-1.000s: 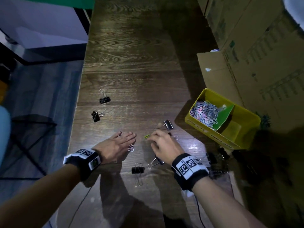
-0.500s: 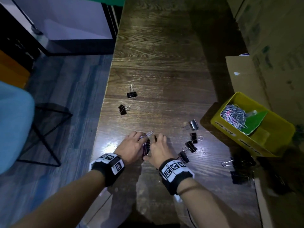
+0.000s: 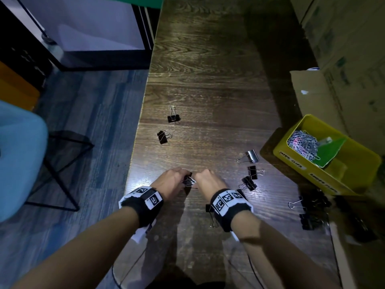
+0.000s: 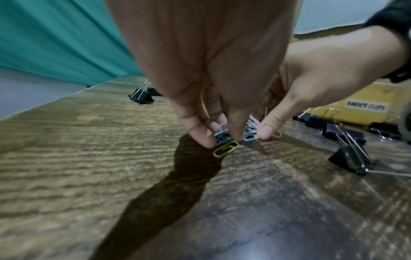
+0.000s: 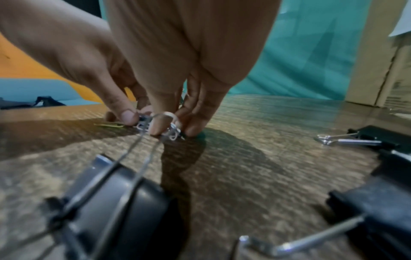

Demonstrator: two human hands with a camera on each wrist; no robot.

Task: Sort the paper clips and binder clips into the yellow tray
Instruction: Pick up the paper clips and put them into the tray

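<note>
Both hands, left [image 3: 171,183] and right [image 3: 206,181], having just closed together, are now pinching the gathered paper clips [image 4: 235,137], readying them for the tray [image 3: 341,185].

head overhead, wrists low, close

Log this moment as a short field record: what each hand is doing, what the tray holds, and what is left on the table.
left hand: pinching a small bunch of paper clips at the table surface
right hand: pinching the same bunch from the other side
yellow paper clip: flat on the wooden table, at the left fingertips
yellow tray: pile of paper clips in one compartment; the other looks empty
binder clips on table: two far left, several near the tray
</note>
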